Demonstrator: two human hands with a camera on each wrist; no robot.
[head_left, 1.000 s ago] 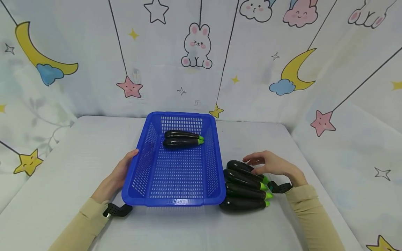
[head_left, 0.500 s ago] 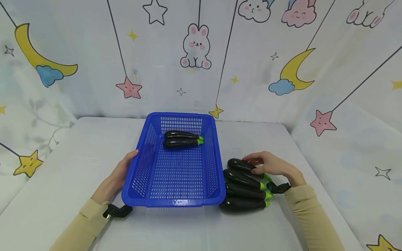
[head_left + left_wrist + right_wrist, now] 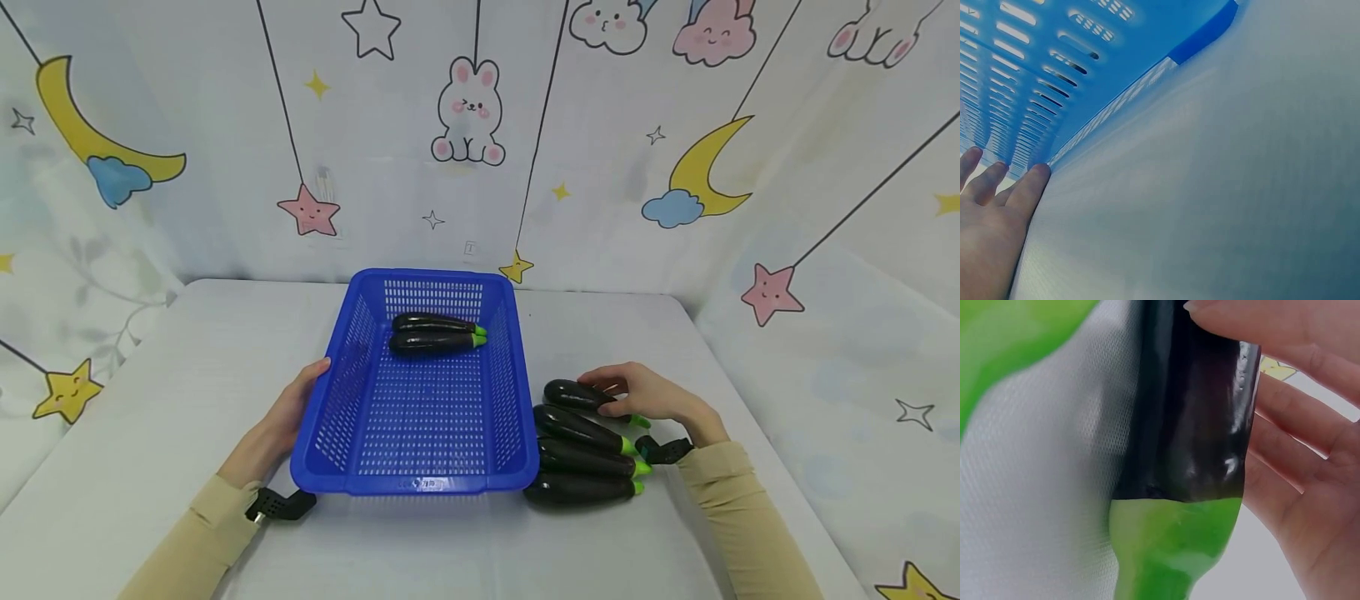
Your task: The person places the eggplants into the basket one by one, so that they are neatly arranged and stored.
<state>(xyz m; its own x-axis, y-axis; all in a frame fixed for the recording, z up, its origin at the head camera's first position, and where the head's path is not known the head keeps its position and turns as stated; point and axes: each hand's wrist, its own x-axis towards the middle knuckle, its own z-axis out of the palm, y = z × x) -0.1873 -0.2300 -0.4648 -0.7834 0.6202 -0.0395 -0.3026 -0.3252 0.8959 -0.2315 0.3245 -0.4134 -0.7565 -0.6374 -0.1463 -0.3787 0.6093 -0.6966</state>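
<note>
A blue plastic basket [image 3: 431, 483] stands mid-table, with two dark eggplants [image 3: 435, 342] lying side by side at its far end. My left hand [image 3: 285, 412] rests against the basket's left outer side; in the left wrist view its fingers look fairly straight along the slotted wall. To the right of the basket several eggplants lie in a row, green stem ends pointing right. With thumb and fingers on either side, my right hand [image 3: 641, 392] holds the farthest eggplant [image 3: 567, 392] of that row. The right wrist view shows this eggplant's green cap [image 3: 1172, 544] close up.
Nearest that held one lies another eggplant [image 3: 577, 427], then further eggplants [image 3: 577, 487] toward me, close to the basket's right wall. A white cloth covers the table [image 3: 420, 550]. Behind it hangs a patterned curtain [image 3: 405, 117].
The farthest eggplant of the row has shifted slightly away from its neighbour, with my right hand on it. My left hand and the basket have stayed in place.
</note>
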